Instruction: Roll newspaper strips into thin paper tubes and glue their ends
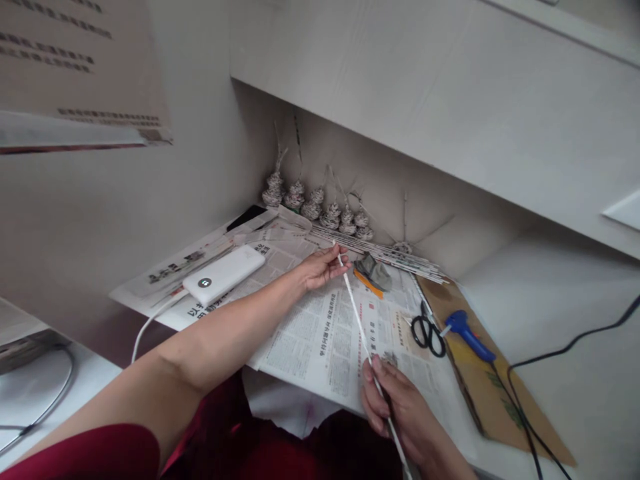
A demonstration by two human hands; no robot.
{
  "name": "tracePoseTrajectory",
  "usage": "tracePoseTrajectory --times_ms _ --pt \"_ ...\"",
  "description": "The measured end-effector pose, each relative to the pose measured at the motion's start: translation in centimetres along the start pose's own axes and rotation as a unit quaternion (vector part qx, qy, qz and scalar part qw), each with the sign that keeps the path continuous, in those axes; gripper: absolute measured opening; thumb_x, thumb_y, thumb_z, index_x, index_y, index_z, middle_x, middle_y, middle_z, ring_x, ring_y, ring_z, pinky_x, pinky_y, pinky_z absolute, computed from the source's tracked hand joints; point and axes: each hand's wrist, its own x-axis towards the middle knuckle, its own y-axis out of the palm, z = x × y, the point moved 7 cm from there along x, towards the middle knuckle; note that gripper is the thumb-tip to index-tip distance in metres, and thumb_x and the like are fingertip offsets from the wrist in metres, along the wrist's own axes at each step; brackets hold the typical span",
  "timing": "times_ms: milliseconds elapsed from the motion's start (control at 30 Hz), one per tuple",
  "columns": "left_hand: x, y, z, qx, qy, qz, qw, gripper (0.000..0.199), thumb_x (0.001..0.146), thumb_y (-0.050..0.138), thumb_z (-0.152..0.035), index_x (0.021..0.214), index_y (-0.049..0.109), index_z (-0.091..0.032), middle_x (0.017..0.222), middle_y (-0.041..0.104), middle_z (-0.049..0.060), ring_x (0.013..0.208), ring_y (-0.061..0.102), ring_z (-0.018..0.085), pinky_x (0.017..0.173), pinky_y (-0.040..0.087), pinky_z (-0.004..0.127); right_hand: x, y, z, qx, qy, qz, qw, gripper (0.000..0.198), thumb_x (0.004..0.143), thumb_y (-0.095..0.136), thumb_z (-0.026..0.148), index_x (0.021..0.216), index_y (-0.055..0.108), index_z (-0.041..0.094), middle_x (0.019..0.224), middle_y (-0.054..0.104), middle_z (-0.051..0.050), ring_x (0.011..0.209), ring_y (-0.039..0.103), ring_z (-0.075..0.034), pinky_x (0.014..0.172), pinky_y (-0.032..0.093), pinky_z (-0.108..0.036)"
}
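A long thin white rolled-paper stick (356, 308) runs slantwise between my two hands, above the newspaper (305, 340). My left hand (323, 267) pinches it close to its far end, thumb and fingers closed around it. Lower and nearer to me, my right hand (393, 397) has its fingers wrapped round the same stick, whose near end passes out of the bottom of the view. Just beyond my left hand lie a crumpled grey cloth (374, 272) and a flat orange strip (369, 285).
Black-handled scissors (429, 335) and a blue glue gun (469, 335) lie at the right, the gun on cardboard (500, 400). A white power bank (225, 273) with a cable sits left. Behind, several gourd-shaped woven paper pieces (313, 203) stand beyond paper sticks (400, 257), below an overhanging white panel (425, 87).
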Motion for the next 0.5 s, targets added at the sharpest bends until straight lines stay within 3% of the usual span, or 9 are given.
tracePoseTrajectory --times_ms 67,133,200,267,333,400,500 --pt "0.0 0.0 0.1 0.001 0.001 -0.003 1.0 0.02 0.089 0.046 -0.022 0.087 0.06 -0.008 0.07 0.064 0.007 0.066 0.068 0.014 0.06 0.057 0.022 0.2 -0.1 0.5 -0.038 -0.007 -0.017 0.999 0.042 0.086 0.036 0.059 0.089 0.05 0.02 0.048 0.038 0.006 0.038 0.041 -0.011 0.036 0.03 -0.021" --pt "-0.1 0.1 0.1 0.003 0.0 -0.001 1.0 0.018 0.089 0.046 -0.017 0.088 0.061 -0.007 0.072 0.065 0.007 0.068 0.068 0.014 0.064 0.057 0.022 0.7 -0.9 1.8 -0.142 -0.042 -0.075 0.986 0.041 0.086 0.04 0.058 0.095 0.052 0.02 0.052 0.046 0.004 0.044 0.047 -0.012 0.04 0.034 -0.022" --pt "-0.1 0.3 0.3 0.009 -0.005 0.009 1.0 0.017 0.088 0.047 -0.013 0.087 0.062 -0.006 0.074 0.065 0.008 0.07 0.067 0.013 0.066 0.057 0.022 1.2 -1.5 3.7 -0.248 -0.104 -0.134 0.954 0.034 0.084 0.047 0.054 0.089 0.053 0.021 0.054 0.048 0.004 0.049 0.048 -0.012 0.046 0.037 -0.023" --pt "-0.2 0.5 0.4 0.011 -0.008 0.017 1.0 0.017 0.088 0.047 -0.011 0.086 0.063 -0.005 0.074 0.065 0.008 0.07 0.067 0.013 0.067 0.057 0.022 1.9 -1.7 4.8 -0.283 -0.144 -0.155 0.936 0.03 0.084 0.05 0.051 0.081 0.052 0.021 0.052 0.046 0.004 0.048 0.045 -0.011 0.049 0.037 -0.023" --pt "-0.1 0.5 0.3 0.006 -0.007 0.016 1.0 0.018 0.088 0.046 -0.011 0.084 0.063 -0.005 0.073 0.065 0.008 0.07 0.068 0.014 0.066 0.057 0.022 2.7 -1.5 4.6 -0.209 -0.125 -0.118 0.963 0.032 0.086 0.045 0.051 0.077 0.049 0.021 0.048 0.039 0.006 0.044 0.041 -0.01 0.045 0.033 -0.023" --pt "-0.1 0.4 0.3 0.002 -0.004 0.011 1.0 0.019 0.088 0.046 -0.011 0.083 0.062 -0.005 0.073 0.066 0.009 0.069 0.068 0.014 0.065 0.057 0.021 3.1 -0.4 3.5 -0.071 -0.072 -0.036 0.994 0.033 0.088 0.04 0.052 0.076 0.045 0.021 0.046 0.03 0.008 0.039 0.034 -0.009 0.039 0.027 -0.021" --pt "0.1 0.3 0.5 0.011 -0.014 0.013 1.0 0.018 0.088 0.047 -0.014 0.084 0.062 -0.005 0.074 0.066 0.009 0.069 0.068 0.015 0.061 0.057 0.02 3.0 1.0 2.8 0.052 -0.021 0.051 0.997 0.033 0.087 0.041 0.052 0.076 0.042 0.022 0.045 0.025 0.009 0.036 0.03 -0.008 0.036 0.022 -0.02"
